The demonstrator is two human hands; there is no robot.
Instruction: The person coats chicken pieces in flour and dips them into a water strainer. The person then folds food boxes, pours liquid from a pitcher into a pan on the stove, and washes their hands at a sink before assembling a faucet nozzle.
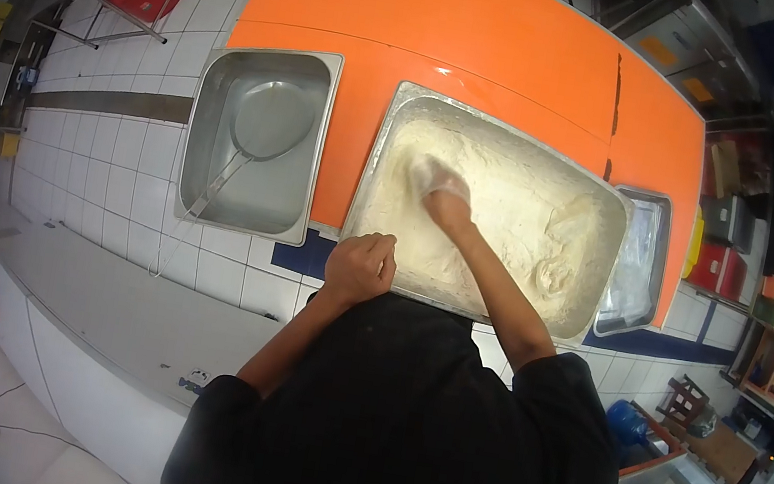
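Observation:
A large metal pan point(618, 240) full of pale flour point(516, 197) sits in front of me, slightly turned. In the flour near the pan's far left part is my right hand point(439, 188), whitish up to the wrist and smeared by motion; its fingers do not show clearly. My left hand point(361, 266) is closed at the near left corner of the pan, against its rim. Toward the right end of the pan lie flour-coated lumps point(554, 274), whose kind I cannot make out.
Left of the pan, a deep metal tray point(309, 179) holds a round strainer point(272, 120) with a long handle. A smaller metal tray point(634, 266) with something clear inside stands on the right. Under these spreads an orange table point(424, 5). A white counter point(124, 302) runs behind on the left.

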